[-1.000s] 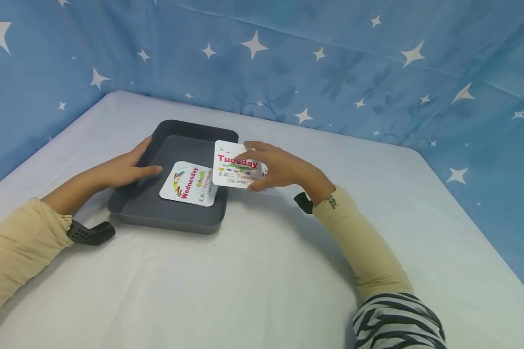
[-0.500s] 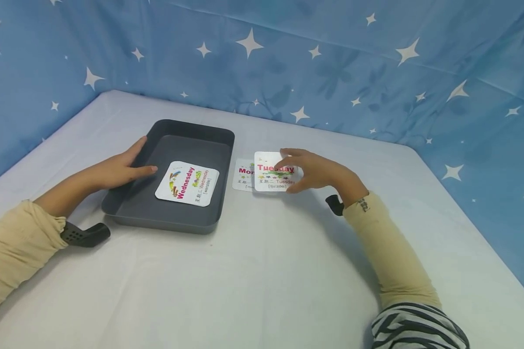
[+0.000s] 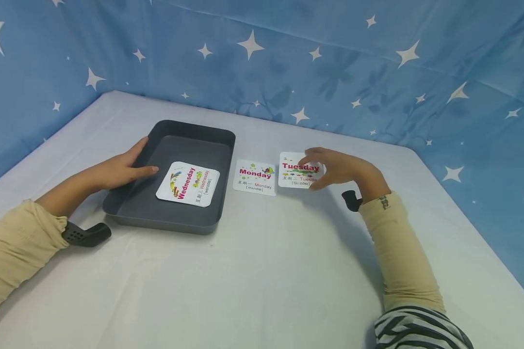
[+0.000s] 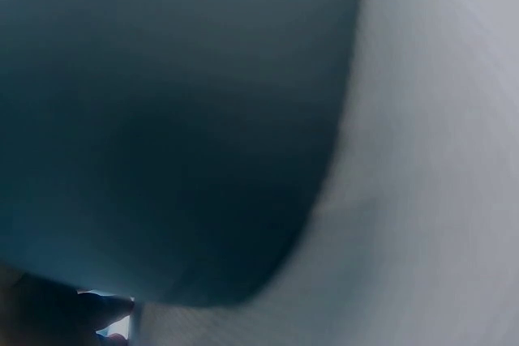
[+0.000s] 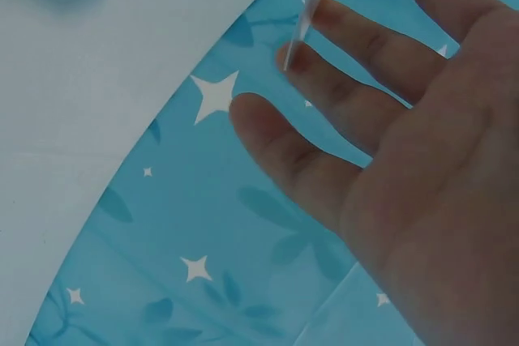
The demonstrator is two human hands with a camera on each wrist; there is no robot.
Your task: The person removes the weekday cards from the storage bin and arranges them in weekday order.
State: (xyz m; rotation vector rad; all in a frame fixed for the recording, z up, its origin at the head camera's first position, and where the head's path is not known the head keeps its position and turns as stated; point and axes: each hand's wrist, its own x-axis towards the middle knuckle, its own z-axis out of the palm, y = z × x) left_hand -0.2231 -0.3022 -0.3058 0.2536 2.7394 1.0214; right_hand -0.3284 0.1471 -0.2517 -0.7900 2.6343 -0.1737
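Observation:
A dark grey tray (image 3: 166, 219) stands at the left, with my left hand (image 3: 115, 168) holding its left side. The thumb reaches over the rim; most of the fingers are hidden behind the wall. Inside the tray lies a "Wednesday" card (image 3: 188, 184), turned sideways. To the tray's right, a "Monday" card (image 3: 255, 177) lies face up on the table. My right hand (image 3: 342, 167) grips a "Tuesday" card (image 3: 293, 170) by thumb and fingers, just right of "Monday". Whether it touches the table I cannot tell. In the right wrist view this card (image 5: 306, 18) appears edge-on at the fingertips.
A white cloth covers the table (image 3: 244, 271). Behind it hangs a blue curtain (image 3: 279, 72) with white stars. Both wrists carry black mounts, such as the left one (image 3: 87, 235). The left wrist view is mostly filled by the tray's wall (image 4: 178, 119).
My right hand has carried the "Tuesday" card rightward from over the tray's right rim, past the "Monday" card, which is now uncovered. The left hand has stayed on the tray.

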